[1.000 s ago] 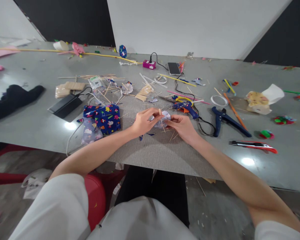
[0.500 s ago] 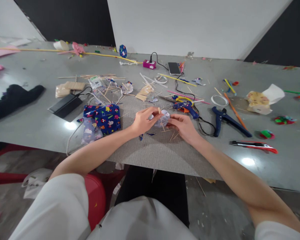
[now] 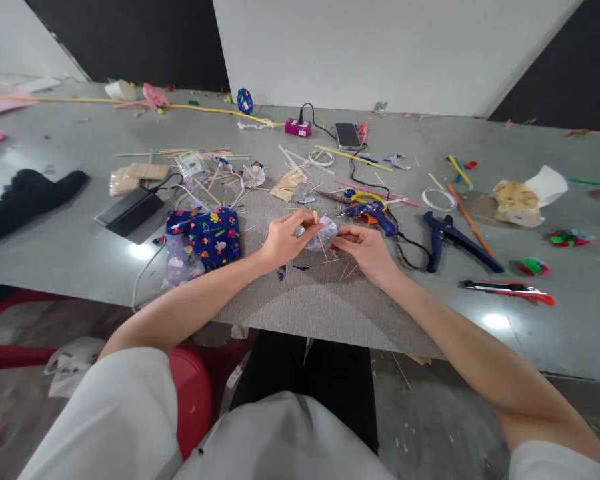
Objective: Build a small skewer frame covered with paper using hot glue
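Note:
Between my hands is a small round piece of pale, patterned fabric (image 3: 329, 227) with thin wooden sticks at it. My left hand (image 3: 291, 236) is closed in a pinch at its left side, with a stick end (image 3: 316, 217) poking up by the thumb and finger. From the right, my right hand (image 3: 364, 247) pinches the fabric's edge between thumb and fingers. Loose wooden sticks (image 3: 348, 271) and dark blue scraps (image 3: 281, 273) lie just below. Behind my right hand rests a blue glue gun (image 3: 373, 215). How the sticks join the fabric is too small to tell.
Blue printed cloth (image 3: 215, 235) and a black box-shaped adapter (image 3: 131, 211) lie to the left. On the right are a dark blue cutter (image 3: 455, 241) and a utility knife (image 3: 510, 291). Farther back sit a phone (image 3: 348, 135), a purple power block (image 3: 298, 127) and bundled sticks (image 3: 287, 184).
My right fingers have shifted slightly on the fabric's right edge, and the round piece has turned a little. My left hand keeps nearly the same pinch.

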A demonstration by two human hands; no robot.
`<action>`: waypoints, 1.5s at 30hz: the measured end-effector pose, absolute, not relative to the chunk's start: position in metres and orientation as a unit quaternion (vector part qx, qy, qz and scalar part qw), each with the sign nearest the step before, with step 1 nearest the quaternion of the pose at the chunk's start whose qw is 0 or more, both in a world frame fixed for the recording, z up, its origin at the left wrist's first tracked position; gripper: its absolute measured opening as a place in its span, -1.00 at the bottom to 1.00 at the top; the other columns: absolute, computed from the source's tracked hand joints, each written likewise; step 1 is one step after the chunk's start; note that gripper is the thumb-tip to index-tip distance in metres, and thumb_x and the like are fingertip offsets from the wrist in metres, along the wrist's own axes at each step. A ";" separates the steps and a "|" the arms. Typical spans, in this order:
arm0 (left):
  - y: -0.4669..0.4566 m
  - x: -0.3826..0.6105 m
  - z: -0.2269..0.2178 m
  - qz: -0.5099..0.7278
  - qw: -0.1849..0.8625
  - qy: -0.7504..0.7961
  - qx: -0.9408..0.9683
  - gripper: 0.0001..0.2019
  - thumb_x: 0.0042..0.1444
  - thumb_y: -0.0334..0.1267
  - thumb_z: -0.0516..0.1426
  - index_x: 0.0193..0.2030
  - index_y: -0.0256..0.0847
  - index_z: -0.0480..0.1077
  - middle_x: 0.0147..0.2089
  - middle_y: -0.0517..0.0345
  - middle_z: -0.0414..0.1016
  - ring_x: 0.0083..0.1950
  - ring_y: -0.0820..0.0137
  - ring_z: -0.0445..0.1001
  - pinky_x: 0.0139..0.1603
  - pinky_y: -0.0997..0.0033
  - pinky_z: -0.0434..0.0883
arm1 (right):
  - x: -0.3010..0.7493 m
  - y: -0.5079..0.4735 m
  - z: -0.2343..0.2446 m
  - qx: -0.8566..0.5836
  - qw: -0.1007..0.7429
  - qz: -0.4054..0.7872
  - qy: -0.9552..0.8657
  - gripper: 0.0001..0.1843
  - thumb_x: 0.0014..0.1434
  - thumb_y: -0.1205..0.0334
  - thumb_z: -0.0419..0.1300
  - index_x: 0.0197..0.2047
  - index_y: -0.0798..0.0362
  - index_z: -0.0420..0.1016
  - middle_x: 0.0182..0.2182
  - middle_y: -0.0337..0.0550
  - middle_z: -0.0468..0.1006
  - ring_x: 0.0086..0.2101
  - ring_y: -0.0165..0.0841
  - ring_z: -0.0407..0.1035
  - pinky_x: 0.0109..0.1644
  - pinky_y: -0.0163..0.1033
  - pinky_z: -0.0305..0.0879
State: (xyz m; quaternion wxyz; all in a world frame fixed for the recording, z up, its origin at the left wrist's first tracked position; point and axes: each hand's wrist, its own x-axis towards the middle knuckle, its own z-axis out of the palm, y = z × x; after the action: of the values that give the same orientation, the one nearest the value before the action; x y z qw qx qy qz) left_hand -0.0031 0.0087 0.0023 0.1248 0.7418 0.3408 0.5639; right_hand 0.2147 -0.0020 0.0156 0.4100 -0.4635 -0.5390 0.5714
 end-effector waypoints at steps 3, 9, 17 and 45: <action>0.009 -0.003 0.002 0.561 0.124 0.346 0.742 -0.79 0.38 -0.10 0.24 -0.14 -0.21 0.55 -0.24 0.12 0.67 -0.29 0.51 0.62 -0.15 0.52 0.54 | 0.214 -0.002 0.016 -0.465 0.409 0.570 -0.540 -0.58 -0.07 -0.12 0.58 -0.24 -0.04 0.71 -0.34 -0.16 0.72 -0.34 -0.27 0.58 -0.08 -0.09 0.54; 0.009 -0.003 0.000 0.560 0.129 0.346 0.741 -0.80 0.37 -0.10 0.25 -0.14 -0.20 0.56 -0.24 0.13 0.68 -0.29 0.50 0.62 -0.16 0.51 0.54 | 0.215 -0.003 0.015 -0.466 0.410 0.566 -0.543 -0.57 -0.08 -0.12 0.59 -0.25 -0.04 0.70 -0.34 -0.15 0.72 -0.34 -0.27 0.58 -0.09 -0.09 0.54; 0.008 -0.003 0.002 0.569 0.131 0.340 0.737 -0.85 0.36 -0.16 0.27 -0.16 -0.19 0.55 -0.25 0.16 0.66 -0.28 0.51 0.61 -0.15 0.52 0.53 | 0.212 -0.005 0.021 -0.450 0.420 0.583 -0.530 -0.64 0.00 -0.09 0.55 -0.25 -0.03 0.71 -0.30 -0.15 0.72 -0.33 -0.30 0.57 -0.10 -0.12 0.52; 0.020 -0.010 0.014 0.599 0.176 0.381 0.682 -0.79 0.33 -0.12 0.27 -0.25 -0.21 0.52 -0.31 0.18 0.62 -0.35 0.54 0.56 -0.25 0.52 0.51 | 0.223 0.005 0.012 -0.432 0.463 0.580 -0.512 -0.73 0.11 -0.04 0.50 -0.21 -0.06 0.71 -0.24 -0.11 0.76 -0.26 -0.20 0.65 -0.04 -0.04 0.57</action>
State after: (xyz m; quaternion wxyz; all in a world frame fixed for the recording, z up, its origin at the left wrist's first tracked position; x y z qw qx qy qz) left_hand -0.0096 0.0198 0.0138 0.1764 0.6816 0.3807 0.5995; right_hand 0.2231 0.0049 0.0119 0.4633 -0.4317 -0.5123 0.5802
